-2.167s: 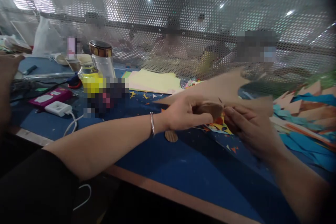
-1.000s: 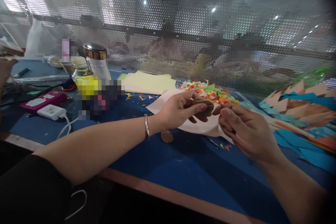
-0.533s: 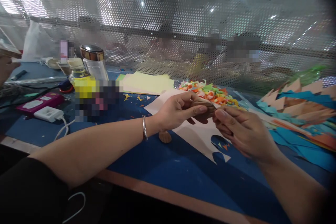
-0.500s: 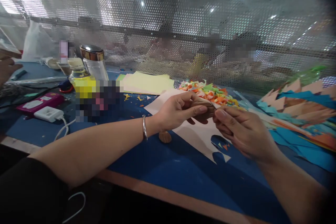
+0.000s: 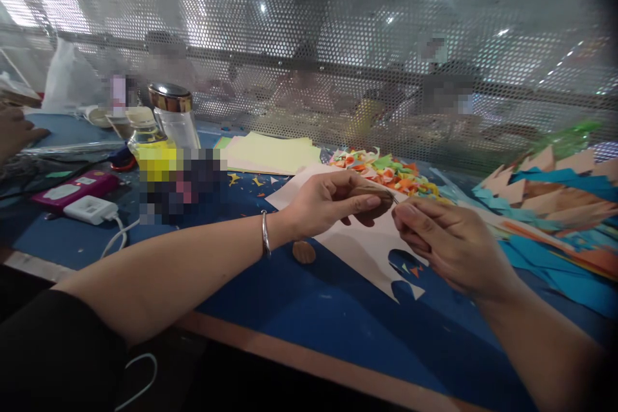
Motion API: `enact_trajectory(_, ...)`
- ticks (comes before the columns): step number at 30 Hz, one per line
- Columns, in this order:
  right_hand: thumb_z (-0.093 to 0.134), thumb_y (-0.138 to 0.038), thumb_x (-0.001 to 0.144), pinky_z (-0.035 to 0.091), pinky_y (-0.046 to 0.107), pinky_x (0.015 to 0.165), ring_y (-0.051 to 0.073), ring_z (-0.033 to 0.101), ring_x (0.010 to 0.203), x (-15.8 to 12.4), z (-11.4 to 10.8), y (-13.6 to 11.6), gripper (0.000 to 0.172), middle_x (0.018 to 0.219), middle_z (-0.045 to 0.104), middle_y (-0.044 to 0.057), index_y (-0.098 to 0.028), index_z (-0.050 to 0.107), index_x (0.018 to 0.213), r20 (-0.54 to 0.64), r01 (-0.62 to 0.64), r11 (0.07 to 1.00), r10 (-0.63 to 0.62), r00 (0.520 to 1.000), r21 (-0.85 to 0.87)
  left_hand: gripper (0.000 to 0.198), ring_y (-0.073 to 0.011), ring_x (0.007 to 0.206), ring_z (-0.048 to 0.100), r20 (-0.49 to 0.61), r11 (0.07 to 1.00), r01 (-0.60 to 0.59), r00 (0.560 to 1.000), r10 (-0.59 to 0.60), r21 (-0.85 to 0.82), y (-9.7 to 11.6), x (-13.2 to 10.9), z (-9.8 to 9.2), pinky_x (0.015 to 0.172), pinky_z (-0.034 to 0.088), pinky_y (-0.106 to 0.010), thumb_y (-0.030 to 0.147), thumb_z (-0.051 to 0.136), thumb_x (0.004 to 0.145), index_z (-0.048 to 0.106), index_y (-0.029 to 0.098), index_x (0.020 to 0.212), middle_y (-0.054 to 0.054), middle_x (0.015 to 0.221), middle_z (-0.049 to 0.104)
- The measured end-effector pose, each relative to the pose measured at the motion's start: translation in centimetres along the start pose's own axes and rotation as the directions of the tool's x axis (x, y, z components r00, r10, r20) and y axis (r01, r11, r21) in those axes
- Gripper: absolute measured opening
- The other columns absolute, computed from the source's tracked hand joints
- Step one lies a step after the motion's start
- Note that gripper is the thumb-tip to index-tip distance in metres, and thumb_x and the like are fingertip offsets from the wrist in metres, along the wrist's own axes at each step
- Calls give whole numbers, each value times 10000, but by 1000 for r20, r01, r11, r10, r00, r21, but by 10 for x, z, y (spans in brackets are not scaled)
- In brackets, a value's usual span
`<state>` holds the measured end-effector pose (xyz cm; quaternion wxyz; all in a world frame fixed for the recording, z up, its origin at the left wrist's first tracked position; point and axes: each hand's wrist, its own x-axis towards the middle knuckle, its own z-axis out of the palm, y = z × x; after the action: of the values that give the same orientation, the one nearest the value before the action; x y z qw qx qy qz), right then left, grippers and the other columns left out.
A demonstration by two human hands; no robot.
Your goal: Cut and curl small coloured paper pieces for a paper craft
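My left hand (image 5: 328, 203), with a silver bangle on its wrist, is closed in a pinch on a small brown paper piece (image 5: 379, 201) held above the blue table (image 5: 309, 309). My right hand (image 5: 441, 241) meets it from the right, fingers curled and pinching the same piece at its tip. Under both hands lies a pale sheet (image 5: 367, 248) with round cut-outs. A small brown disc (image 5: 304, 252) rests on the table just below my left wrist.
A heap of colourful paper scraps (image 5: 386, 170) lies behind the hands, blue and tan cut paper (image 5: 550, 206) at the right. Yellow sheets (image 5: 270, 153), a glass jar (image 5: 174, 116), a pink device (image 5: 77, 185) and a white charger (image 5: 91, 209) sit left. Another person's hand (image 5: 14, 132) rests at far left. A perforated screen (image 5: 309, 45) stands behind.
The large pale sheet that was held up has come down flat on the table. Both hands stay together on the brown piece, barely moving in the last half second.
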<state>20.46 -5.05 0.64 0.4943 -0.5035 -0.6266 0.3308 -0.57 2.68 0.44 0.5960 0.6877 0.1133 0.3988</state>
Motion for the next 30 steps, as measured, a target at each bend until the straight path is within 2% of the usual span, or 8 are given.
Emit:
enact_trajectory(6, 744, -688, 849, 231, 224, 387, 82, 310, 462, 1, 0, 1, 512, 582, 403, -33, -202, 649, 716, 13, -43, 999, 43, 999, -12, 361, -110, 730, 689, -21, 1000, 23, 1000, -23, 16, 1, 0, -1, 632, 432, -240, 469, 809, 858, 702, 150, 988, -33, 833, 741)
enact_trajectory(12, 736, -690, 858, 202, 231, 398, 80, 283, 453, 1, -3, 3, 503, 553, 357, -54, -209, 647, 739, 35, -69, 997, 70, 997, -32, 298, -97, 706, 664, 17, 998, 11, 1000, -10, -64, 7, 0, -1, 680, 499, -257, 388, 836, 844, 710, 137, 945, -26, 857, 735)
enact_trajectory(19, 712, -695, 873, 209, 234, 404, 78, 286, 440, 2, -4, 2, 530, 528, 351, -59, -208, 612, 691, 46, -32, 995, 37, 998, -98, 362, -109, 724, 669, 9, 997, 70, 997, -70, -24, 5, 1, -6, 708, 517, -267, 440, 863, 802, 725, 137, 944, -36, 869, 733)
enact_trajectory(26, 691, -716, 874, 226, 237, 411, 89, 299, 443, 2, -7, 2, 536, 503, 384, -45, -214, 621, 698, 59, -18, 983, 29, 998, -184, 257, -84, 698, 637, 46, 996, 48, 998, -45, -74, 6, 3, -7, 711, 535, -251, 341, 858, 817, 731, 130, 892, -5, 808, 705)
enact_trajectory(30, 699, -699, 881, 224, 248, 426, 93, 300, 461, 1, -7, 2, 529, 523, 393, -35, -207, 620, 703, 59, -36, 986, 46, 997, -165, 232, -86, 689, 639, 34, 994, 95, 995, -94, -52, 7, 3, -7, 714, 539, -249, 326, 859, 813, 738, 138, 871, 5, 772, 699)
